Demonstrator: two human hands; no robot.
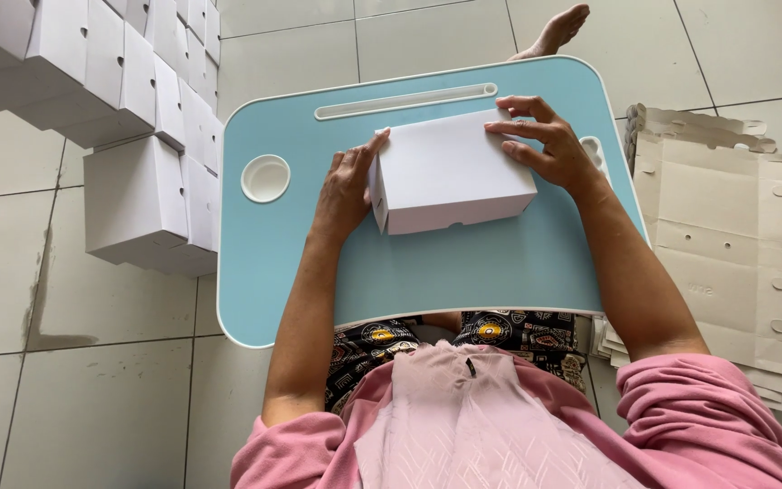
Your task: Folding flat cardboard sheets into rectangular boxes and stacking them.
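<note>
So the white cardboard box (450,172) is sitting closed, lid side up, roughly in the middle of the light blue lap desk (463,272), and both hands are on it. The left hand (346,190) lies flat against the box's left end, fingers stretched out and pressing rather than gripping, while the right hand (545,140) has its fingers spread over the far right top corner, also pressing down, not clenched around anything. To me it looks like the box is at the last bit of folding, where the lid and side flaps get squared up and pushed home (hard to see whether the front tab is fully tucked). I'd say what's called for now is an even squeeze on both ends so the walls stay straight. Off to the left on the tiled floor (110,380) there's a stack of finished white boxes (138,118), and on the right a pile of flat unfolded blanks (726,235). A bare foot (558,29) pokes out beyond the desk.
</note>
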